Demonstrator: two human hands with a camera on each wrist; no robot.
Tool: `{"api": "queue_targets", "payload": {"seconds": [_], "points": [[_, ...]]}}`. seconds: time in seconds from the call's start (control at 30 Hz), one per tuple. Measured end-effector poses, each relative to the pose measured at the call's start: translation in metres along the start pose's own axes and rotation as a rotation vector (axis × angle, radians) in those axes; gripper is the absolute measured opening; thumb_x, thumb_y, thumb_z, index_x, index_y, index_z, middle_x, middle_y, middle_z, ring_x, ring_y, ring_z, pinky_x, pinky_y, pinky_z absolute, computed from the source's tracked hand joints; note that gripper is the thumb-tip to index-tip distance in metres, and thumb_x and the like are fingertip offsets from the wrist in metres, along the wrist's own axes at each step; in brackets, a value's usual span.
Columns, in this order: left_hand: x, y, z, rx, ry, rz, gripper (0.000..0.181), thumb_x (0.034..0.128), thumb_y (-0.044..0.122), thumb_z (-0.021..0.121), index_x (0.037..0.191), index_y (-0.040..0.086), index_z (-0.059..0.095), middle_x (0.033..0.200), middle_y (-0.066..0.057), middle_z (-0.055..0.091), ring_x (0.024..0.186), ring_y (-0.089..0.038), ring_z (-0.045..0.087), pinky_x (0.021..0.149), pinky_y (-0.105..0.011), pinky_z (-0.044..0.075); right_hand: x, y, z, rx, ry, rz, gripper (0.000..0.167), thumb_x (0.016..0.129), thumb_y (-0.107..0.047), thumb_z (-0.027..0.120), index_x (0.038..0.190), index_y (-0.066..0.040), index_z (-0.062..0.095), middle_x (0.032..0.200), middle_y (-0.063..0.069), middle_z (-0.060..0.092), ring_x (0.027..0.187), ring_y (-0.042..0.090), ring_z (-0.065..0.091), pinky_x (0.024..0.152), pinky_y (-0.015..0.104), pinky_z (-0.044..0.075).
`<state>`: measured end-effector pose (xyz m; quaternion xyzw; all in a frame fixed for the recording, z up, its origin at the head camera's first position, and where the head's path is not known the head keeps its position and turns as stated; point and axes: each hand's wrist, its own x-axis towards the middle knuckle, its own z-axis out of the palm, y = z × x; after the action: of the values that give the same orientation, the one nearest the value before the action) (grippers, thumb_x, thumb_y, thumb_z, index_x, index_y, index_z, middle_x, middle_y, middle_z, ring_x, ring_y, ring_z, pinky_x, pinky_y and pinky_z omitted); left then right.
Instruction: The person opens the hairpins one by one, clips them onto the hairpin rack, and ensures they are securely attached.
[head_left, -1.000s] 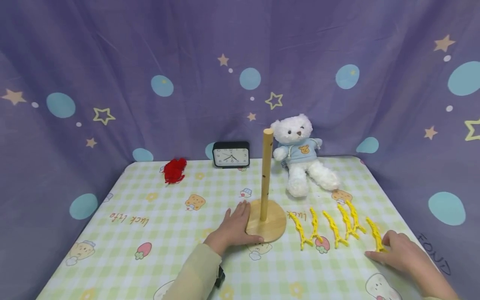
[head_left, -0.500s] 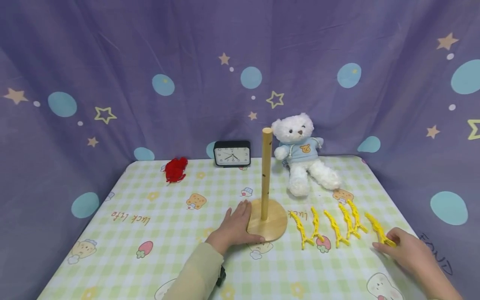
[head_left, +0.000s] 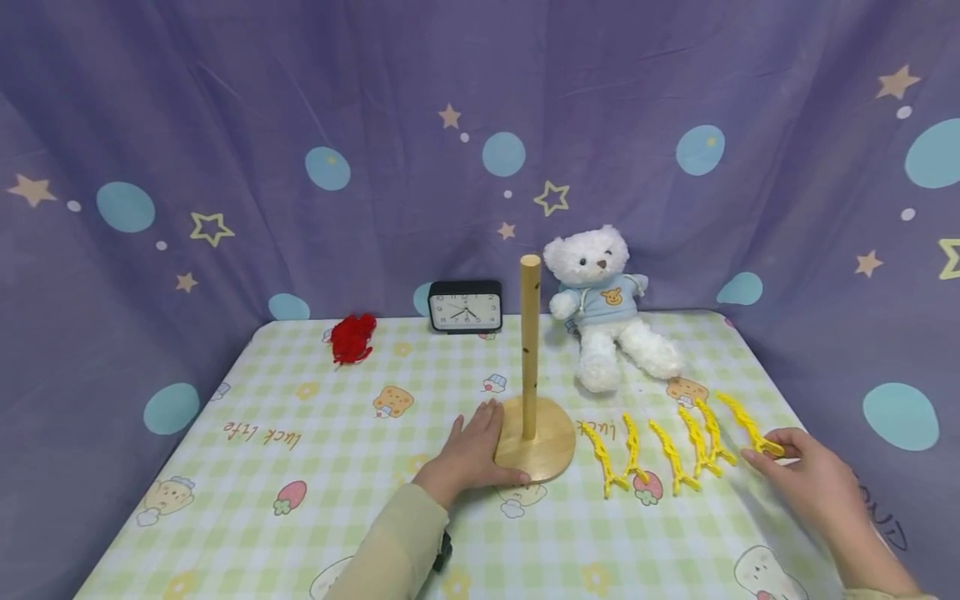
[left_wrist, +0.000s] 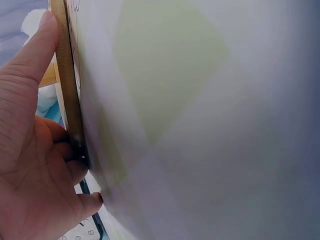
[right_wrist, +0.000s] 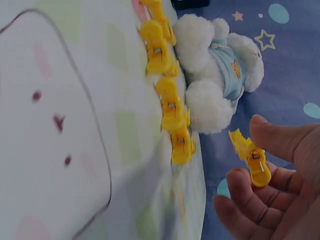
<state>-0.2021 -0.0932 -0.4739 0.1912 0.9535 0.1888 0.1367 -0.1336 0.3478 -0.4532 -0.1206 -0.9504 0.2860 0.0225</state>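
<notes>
Purple curtain printed with stars and blue spots hangs behind a table covered in green-checked cloth. Near the middle, the left hand lies with fingers extended against the round base of an upright wooden stand. At right, the right hand pinches one yellow clip between thumb and fingers, above the table. Five more clips lie in a row between stand and right hand. Behind sit a white teddy bear, a black clock and a red bundle.

The green-and-white checked tablecloth read "luck life", the black rectangular clock bore numerals including 8, and the purple star-print curtain showed "ND".
</notes>
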Motion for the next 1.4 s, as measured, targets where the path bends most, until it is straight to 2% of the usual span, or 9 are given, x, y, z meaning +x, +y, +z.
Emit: {"api": "queue_targets", "payload": {"seconds": [0.3,0.7,0.8,0.87,1.0,1.1,1.2,1.27,1.4], "points": [[-0.001,0.000,-0.001,0.000,0.000,-0.013,0.120,0.0742,0.068,0.070,0.156,0.002,0.012,0.163,-0.013,0.008,0.149,-0.026,0.006,0.119,-0.051,0.004,0.004,-0.029,0.015,0.201,-0.066,-0.106,0.059,0.093,-0.043,0.065,0.128,0.002,0.051,0.122,0.032,0.057,0.073,0.020,0.067,0.057,0.028,0.054],[-0.001,0.000,0.001,-0.011,-0.001,-0.025,0.119,0.0736,0.069,0.071,0.156,0.005,0.013,0.163,-0.010,0.009,0.149,-0.025,0.007,0.119,-0.051,0.005,0.007,-0.073,0.033,0.127,-0.011,-0.328,0.042,0.099,-0.031,0.058,0.134,-0.007,0.057,0.117,0.022,0.063,0.051,0.013,0.042,0.043,0.028,0.037],[-0.001,0.000,0.001,-0.010,-0.003,-0.030,0.119,0.0735,0.069,0.070,0.157,0.005,0.013,0.163,-0.010,0.009,0.149,-0.024,0.007,0.119,-0.050,0.005,0.008,-0.084,0.040,0.113,0.001,-0.352,0.038,0.100,-0.028,0.057,0.133,-0.010,0.059,0.083,0.014,0.064,0.047,0.013,0.036,0.043,0.028,0.034],[-0.001,0.000,0.001,-0.005,-0.004,-0.032,0.120,0.0733,0.069,0.070,0.157,0.006,0.013,0.163,-0.009,0.009,0.149,-0.024,0.007,0.119,-0.050,0.005,0.009,-0.091,0.044,0.105,0.014,-0.375,0.035,0.099,-0.025,0.058,0.131,-0.012,0.060,0.062,0.004,0.051,0.045,0.013,0.034,0.043,0.028,0.033],[-0.001,0.000,0.001,-0.002,-0.003,-0.034,0.120,0.0730,0.070,0.070,0.157,0.006,0.013,0.163,-0.009,0.009,0.149,-0.024,0.007,0.119,-0.050,0.005,0.010,-0.103,0.055,0.097,0.042,-0.448,0.031,0.097,-0.018,0.061,0.127,-0.013,0.064,0.050,-0.003,0.036,0.042,0.012,0.032,0.042,0.027,0.032],[-0.001,-0.001,0.001,-0.001,-0.001,-0.034,0.120,0.0730,0.070,0.070,0.157,0.006,0.013,0.163,-0.010,0.010,0.149,-0.024,0.007,0.119,-0.050,0.005,0.012,-0.113,0.065,0.100,0.052,-0.513,0.030,0.096,-0.016,0.063,0.126,-0.013,0.066,0.060,0.002,0.055,0.043,0.009,0.031,0.044,0.026,0.032],[-0.001,-0.001,0.001,-0.002,0.000,-0.034,0.120,0.0730,0.069,0.071,0.157,0.006,0.013,0.163,-0.010,0.010,0.149,-0.024,0.007,0.119,-0.050,0.005,0.014,-0.123,0.075,0.108,0.041,-0.561,0.031,0.095,-0.015,0.064,0.125,-0.013,0.068,0.093,0.009,0.073,0.043,0.009,0.032,0.045,0.025,0.033],[-0.001,-0.001,0.001,-0.001,-0.001,-0.031,0.120,0.0733,0.069,0.071,0.157,0.006,0.013,0.163,-0.010,0.010,0.149,-0.024,0.007,0.119,-0.050,0.005,0.014,-0.129,0.082,0.117,0.036,-0.598,0.031,0.093,-0.013,0.065,0.124,-0.012,0.068,0.112,0.009,0.071,0.048,0.010,0.047,0.049,0.025,0.040],[-0.002,0.000,0.000,-0.004,-0.002,-0.020,0.119,0.0739,0.067,0.072,0.156,0.004,0.014,0.163,-0.011,0.011,0.149,-0.025,0.008,0.119,-0.051,0.006,0.015,-0.140,0.092,0.123,0.049,-0.640,0.029,0.092,-0.010,0.066,0.121,-0.012,0.071,0.113,0.009,0.071,0.075,0.019,0.068,0.056,0.028,0.047]]}}
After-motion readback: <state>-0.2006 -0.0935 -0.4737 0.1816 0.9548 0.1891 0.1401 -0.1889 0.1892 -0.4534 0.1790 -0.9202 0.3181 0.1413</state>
